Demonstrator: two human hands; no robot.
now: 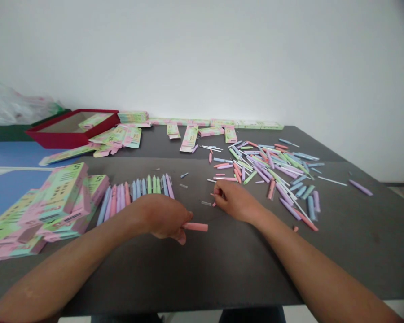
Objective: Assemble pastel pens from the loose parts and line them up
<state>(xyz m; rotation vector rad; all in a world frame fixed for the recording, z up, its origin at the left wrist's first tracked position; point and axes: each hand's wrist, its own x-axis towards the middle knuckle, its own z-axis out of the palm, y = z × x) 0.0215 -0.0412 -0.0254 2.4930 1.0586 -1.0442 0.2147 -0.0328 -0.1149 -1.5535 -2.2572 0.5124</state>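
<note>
My left hand (164,217) is shut on a pink pastel pen barrel (195,227), which sticks out to the right of my fingers. My right hand (234,200) sits a little farther on, with its fingertips pinched on a small pink piece (212,194). A thin grey pen part (206,203) lies just below those fingertips. A row of pastel pens (136,193) lies side by side beyond my left hand. To the right of my right hand spreads a loose heap of pink, blue, green and lilac pen parts (264,172).
The dark grey table (222,269) ends at a near edge below my arms. Stacked printed green-and-pink cartons (43,211) stand at the left. Flat cartons lie along the back beside a red box (70,130). A white wall rises behind.
</note>
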